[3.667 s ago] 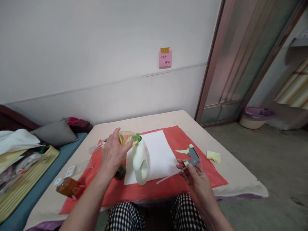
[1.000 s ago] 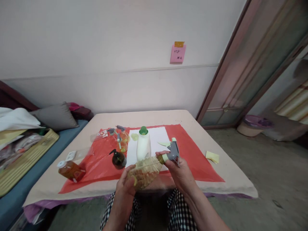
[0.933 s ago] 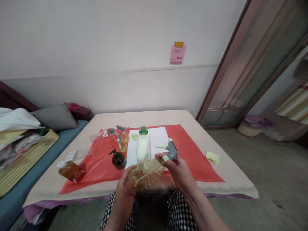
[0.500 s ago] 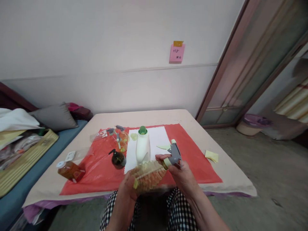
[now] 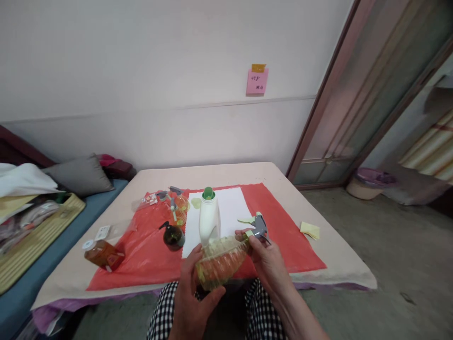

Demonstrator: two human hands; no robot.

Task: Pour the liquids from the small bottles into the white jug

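A clear yellowish spray bottle with ribbed sides lies tilted on its side between my hands, above the table's front edge. My left hand cups its base, thumb below and fingers behind. With the fingers of my right hand I grip the neck, just under the grey trigger head. Behind the spray bottle a white jug with a green cap stands upright on a white sheet. A dark pump bottle stands left of the sheet.
Red cloth covers the table's middle. More spray bottles stand at its back left. A honey-coloured jar lies near the left edge; yellow notes lie at the right. A waste bin stands on the floor.
The spray bottle has turned about its length, its trigger head swinging round. My left hand has shifted its hold, the thumb now showing along the underside.
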